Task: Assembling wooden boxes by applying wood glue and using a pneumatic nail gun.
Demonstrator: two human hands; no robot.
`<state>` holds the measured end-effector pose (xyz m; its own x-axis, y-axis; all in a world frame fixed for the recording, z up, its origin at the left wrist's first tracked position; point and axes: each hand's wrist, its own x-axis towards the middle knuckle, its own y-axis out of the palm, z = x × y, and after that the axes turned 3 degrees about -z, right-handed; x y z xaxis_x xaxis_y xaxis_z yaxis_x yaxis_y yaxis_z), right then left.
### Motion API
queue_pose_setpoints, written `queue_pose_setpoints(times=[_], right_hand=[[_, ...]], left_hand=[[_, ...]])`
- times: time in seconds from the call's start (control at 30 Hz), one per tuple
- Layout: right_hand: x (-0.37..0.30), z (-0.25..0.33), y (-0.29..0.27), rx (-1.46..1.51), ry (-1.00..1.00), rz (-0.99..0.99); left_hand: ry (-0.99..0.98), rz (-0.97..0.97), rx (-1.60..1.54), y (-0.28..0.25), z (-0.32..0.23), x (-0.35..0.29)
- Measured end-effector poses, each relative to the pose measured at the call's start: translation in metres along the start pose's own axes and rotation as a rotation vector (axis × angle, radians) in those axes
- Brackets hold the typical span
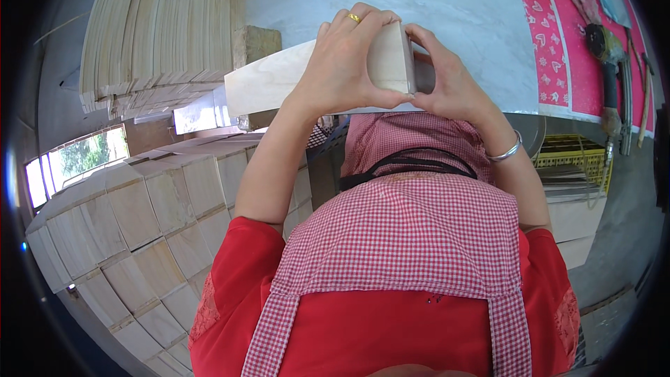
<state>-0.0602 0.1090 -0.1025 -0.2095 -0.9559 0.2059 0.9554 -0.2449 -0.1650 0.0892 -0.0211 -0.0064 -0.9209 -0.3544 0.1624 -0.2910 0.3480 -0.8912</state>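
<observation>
Above the table's near edge I hold a long, box-like pale wooden piece (pixel 269 78). My left hand (pixel 347 63) is closed over it, fingers along the far edge and thumb along the near edge. A yellow ring is on one finger. My right hand (pixel 447 73) curves around the right end, its fingertips and thumb at the corners and its palm away from the wood. Both thumb tips meet close together at the near corner. The inside and underside of the piece are hidden.
Tall stacked thin wooden boards (pixel 160 28) stand at the far left beside a brown block (pixel 262 45). Stacked pale wooden boxes (pixel 160 199) fill the lower left. On the pink cloth (pixel 558 63) at right lies a power tool (pixel 607 63). A yellow crate (pixel 569 150) sits below.
</observation>
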Motion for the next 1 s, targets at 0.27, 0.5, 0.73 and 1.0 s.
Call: queue_pose_setpoints(times=[0.27, 0.5, 0.73, 1.0], right_hand=[[-0.034, 0.024, 0.009, -0.127, -0.154, -0.166], [-0.06, 0.038, 0.021, -0.037, -0.182, -0.153], [-0.066, 0.038, 0.01, -0.073, -0.212, -0.096], [-0.069, 0.038, -0.045, -0.109, -0.07, -0.414]], left_hand=[[-0.003, -0.01, 0.006, 0.0, 0.002, -0.001], [0.026, -0.028, -0.007, 0.004, 0.004, -0.001], [0.011, -0.021, -0.017, 0.005, 0.003, 0.004], [-0.022, 0.006, -0.037, -0.009, -0.002, 0.001]])
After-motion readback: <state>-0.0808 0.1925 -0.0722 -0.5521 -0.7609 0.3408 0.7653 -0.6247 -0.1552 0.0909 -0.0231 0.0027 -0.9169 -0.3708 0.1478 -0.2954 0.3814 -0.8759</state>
